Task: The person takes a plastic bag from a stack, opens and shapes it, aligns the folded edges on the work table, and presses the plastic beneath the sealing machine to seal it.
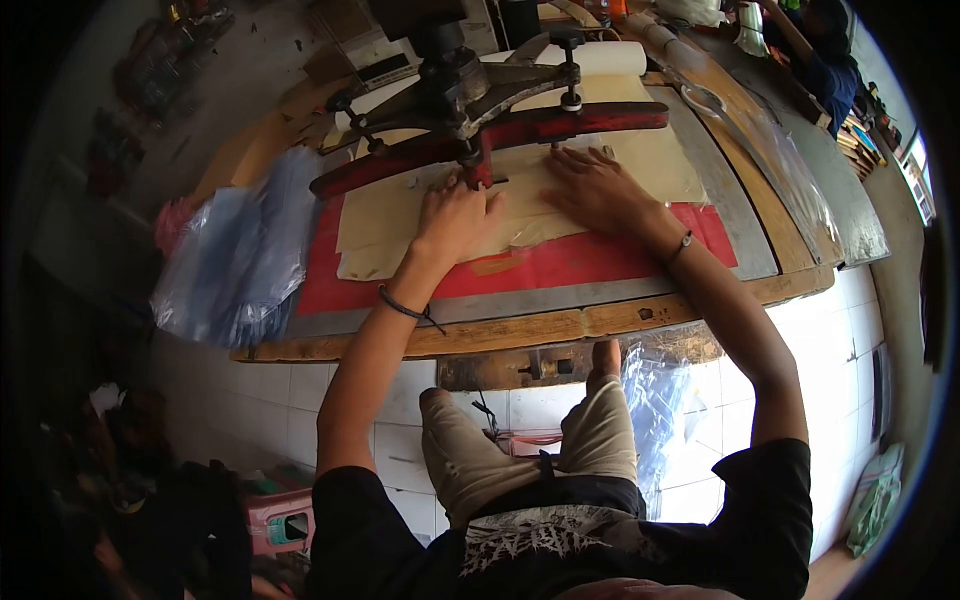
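My left hand point(455, 218) rests on a yellowish sheet point(375, 235), its fingers reaching to the red tab point(482, 168) under the press head; the thumb is apart from the fingers. Farther right, my right hand point(600, 195) lies spread on the same sheet, slightly blurred. Beneath the sheet is a red sheet point(540, 262) on the grey tabletop. Above both hands stands a dark metal press head point(465, 90) with a long curved red bar point(570, 122). The bar hides part of the sheet behind it.
Clear plastic sheets point(235, 255) hang over the table's left side. The wooden front edge point(500, 332) runs before me. Scissors point(703, 98) and more clear plastic point(790, 170) lie at the right. A white roll point(610, 58) is behind the press. Another person point(835, 65) is at the upper right.
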`<state>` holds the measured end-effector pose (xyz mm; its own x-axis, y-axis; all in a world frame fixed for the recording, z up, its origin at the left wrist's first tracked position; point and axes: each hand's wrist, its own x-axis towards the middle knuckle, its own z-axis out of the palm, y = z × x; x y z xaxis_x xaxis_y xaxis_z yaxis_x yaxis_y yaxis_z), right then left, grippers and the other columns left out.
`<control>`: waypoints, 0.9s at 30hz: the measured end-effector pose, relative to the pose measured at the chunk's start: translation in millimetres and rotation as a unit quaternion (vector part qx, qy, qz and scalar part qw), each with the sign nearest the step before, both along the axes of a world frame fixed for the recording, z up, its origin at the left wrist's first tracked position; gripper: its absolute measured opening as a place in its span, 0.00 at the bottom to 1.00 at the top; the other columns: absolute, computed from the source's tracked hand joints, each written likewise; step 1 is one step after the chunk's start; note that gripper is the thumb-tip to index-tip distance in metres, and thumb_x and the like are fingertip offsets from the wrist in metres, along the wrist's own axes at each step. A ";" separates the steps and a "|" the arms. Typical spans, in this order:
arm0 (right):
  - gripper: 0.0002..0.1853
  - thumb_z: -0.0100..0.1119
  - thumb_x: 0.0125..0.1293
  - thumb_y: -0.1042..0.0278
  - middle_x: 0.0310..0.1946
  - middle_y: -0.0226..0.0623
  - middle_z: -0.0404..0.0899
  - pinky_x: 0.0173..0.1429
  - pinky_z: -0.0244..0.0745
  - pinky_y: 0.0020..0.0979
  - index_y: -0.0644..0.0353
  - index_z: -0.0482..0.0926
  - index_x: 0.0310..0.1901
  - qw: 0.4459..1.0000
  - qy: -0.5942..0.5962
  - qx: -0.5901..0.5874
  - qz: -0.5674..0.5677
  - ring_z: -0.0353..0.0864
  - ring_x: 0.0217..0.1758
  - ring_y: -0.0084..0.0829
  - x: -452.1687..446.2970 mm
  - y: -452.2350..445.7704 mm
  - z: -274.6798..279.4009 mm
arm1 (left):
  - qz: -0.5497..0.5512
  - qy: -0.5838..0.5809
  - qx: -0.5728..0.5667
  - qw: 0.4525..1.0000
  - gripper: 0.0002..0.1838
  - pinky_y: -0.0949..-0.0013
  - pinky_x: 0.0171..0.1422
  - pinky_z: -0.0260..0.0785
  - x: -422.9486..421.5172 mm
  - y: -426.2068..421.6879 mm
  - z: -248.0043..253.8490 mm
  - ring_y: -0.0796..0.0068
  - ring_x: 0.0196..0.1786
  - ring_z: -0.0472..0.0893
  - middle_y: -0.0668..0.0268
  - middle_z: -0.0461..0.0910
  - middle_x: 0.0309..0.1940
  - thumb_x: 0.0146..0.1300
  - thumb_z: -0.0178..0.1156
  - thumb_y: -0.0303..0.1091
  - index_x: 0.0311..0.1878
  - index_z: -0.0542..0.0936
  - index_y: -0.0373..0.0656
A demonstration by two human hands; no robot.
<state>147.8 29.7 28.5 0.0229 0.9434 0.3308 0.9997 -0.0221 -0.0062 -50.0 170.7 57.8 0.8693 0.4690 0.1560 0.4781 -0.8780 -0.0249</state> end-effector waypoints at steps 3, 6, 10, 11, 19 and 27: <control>0.33 0.42 0.77 0.45 0.74 0.48 0.62 0.81 0.50 0.48 0.66 0.67 0.69 0.999 0.010 -0.008 -0.044 0.60 0.78 0.43 -6.9 -4.2 5.6 | -0.015 -0.082 0.074 0.994 0.30 0.48 0.69 0.66 -11.0 25.3 -30.8 0.48 0.60 0.79 0.42 0.79 0.57 0.72 0.49 0.52 0.60 0.77 0.31; 0.31 0.42 0.77 0.44 0.71 0.51 0.66 0.82 0.49 0.48 0.66 0.71 0.65 0.997 0.026 0.011 -0.068 0.63 0.76 0.45 -2.1 -3.6 2.9 | 0.007 -0.095 0.106 0.990 0.30 0.50 0.70 0.66 -21.9 34.0 -31.8 0.49 0.65 0.75 0.41 0.75 0.62 0.73 0.47 0.51 0.56 0.79 0.29; 0.27 0.44 0.76 0.45 0.65 0.51 0.74 0.83 0.46 0.47 0.63 0.77 0.57 0.992 0.022 0.013 -0.120 0.67 0.74 0.44 -4.0 -10.4 11.3 | 0.057 -0.068 0.063 0.994 0.29 0.51 0.69 0.68 -24.6 27.7 -18.1 0.49 0.66 0.75 0.41 0.74 0.63 0.73 0.48 0.50 0.55 0.80 0.29; 0.27 0.44 0.76 0.45 0.64 0.51 0.74 0.83 0.46 0.47 0.62 0.77 0.57 0.992 0.023 0.005 -0.125 0.67 0.73 0.43 -3.8 -10.5 13.0 | 0.062 -0.061 0.063 0.994 0.29 0.53 0.67 0.69 -23.8 26.0 -17.5 0.51 0.63 0.77 0.42 0.77 0.60 0.71 0.50 0.49 0.54 0.80 0.28; 0.29 0.43 0.77 0.43 0.69 0.50 0.70 0.83 0.43 0.53 0.60 0.72 0.64 0.991 -0.024 -0.005 -0.128 0.64 0.75 0.42 0.7 -21.1 7.2 | 0.026 0.006 0.125 0.992 0.26 0.56 0.69 0.68 -34.0 36.0 -23.2 0.54 0.66 0.76 0.46 0.74 0.65 0.70 0.48 0.40 0.63 0.74 0.28; 0.38 0.51 0.73 0.39 0.75 0.49 0.59 0.81 0.54 0.44 0.61 0.62 0.73 0.982 0.071 -0.098 -0.142 0.54 0.80 0.45 30.4 -38.9 31.1 | -0.032 0.041 -0.032 0.998 0.29 0.60 0.83 0.49 -51.7 51.1 -5.9 0.53 0.79 0.57 0.44 0.57 0.75 0.69 0.44 0.30 0.72 0.62 0.29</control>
